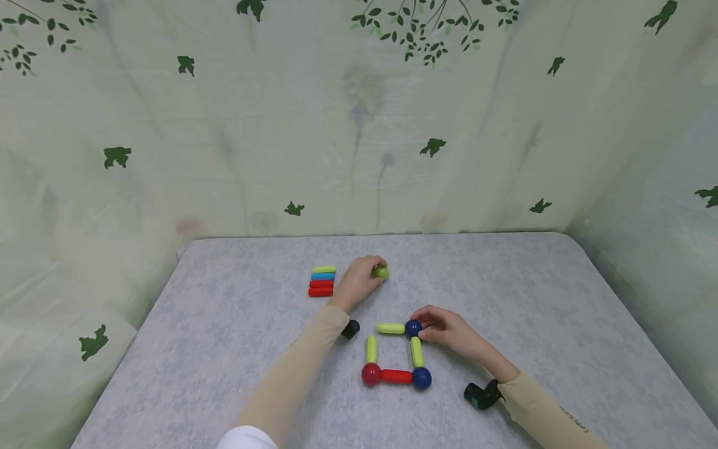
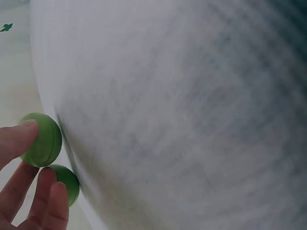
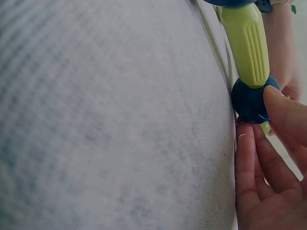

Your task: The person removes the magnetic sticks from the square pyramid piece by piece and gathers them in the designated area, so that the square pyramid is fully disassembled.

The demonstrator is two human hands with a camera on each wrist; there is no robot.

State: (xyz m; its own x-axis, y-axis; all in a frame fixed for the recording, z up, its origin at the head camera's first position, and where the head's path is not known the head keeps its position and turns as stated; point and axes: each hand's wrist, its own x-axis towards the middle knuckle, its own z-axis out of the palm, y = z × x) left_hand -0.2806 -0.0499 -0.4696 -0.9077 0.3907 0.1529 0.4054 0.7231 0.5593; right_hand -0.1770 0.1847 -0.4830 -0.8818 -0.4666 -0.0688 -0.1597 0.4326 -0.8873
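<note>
My left hand is at the far side of the table, its thumb and fingers pinching a green ball. A second green ball sits against its other fingers; how firmly it is held I cannot tell. My right hand pinches a blue ball between thumb and fingers. From that ball one yellow-green stick points left and another yellow-green stick runs to the near blue ball. A red stick links this to a red ball, which bears an upper yellow-green stick.
Left of my left hand lies a row of loose sticks: a yellow-green stick, a blue stick and two red ones. The grey cloth-covered table meets a leaf-printed curtain at its back edge.
</note>
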